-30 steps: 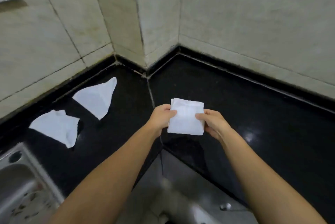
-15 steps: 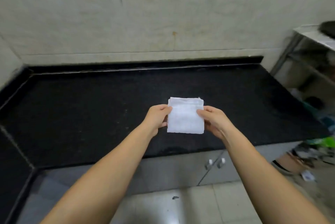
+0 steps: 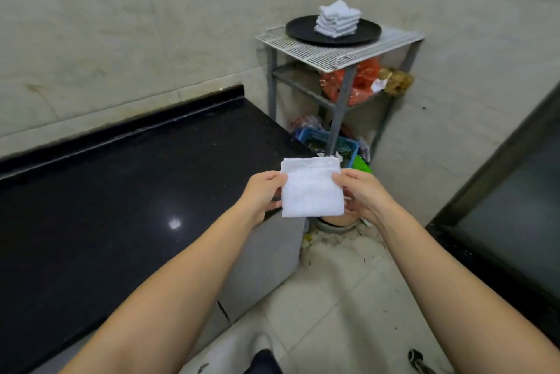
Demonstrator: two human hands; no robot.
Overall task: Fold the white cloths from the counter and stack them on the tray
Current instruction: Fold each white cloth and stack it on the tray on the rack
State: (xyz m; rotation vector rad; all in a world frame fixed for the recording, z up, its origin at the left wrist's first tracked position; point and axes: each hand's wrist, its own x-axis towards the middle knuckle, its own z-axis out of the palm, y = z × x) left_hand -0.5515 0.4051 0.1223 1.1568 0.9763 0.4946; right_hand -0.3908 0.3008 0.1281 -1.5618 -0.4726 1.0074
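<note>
A folded white cloth [image 3: 312, 189] hangs in the air in front of me, a small square. My left hand [image 3: 262, 193] pinches its left edge and my right hand [image 3: 360, 195] pinches its right edge. Farther off at the upper right, a round black tray [image 3: 303, 30] rests on a wire rack, and a stack of several folded white cloths [image 3: 338, 19] sits on it. The black counter [image 3: 121, 192] lies to my left, below the hands.
The grey metal rack [image 3: 339, 49] stands in the corner past the counter's end, with red bags [image 3: 360, 83] on its middle shelf and a blue basket [image 3: 315, 139] beneath. A dark door frame [image 3: 500, 161] runs along the right. Tiled floor lies below.
My view has swung right from the counter corner, past the long counter, to the rack with the tray. Both hands keep the same hold on the folded cloth.
</note>
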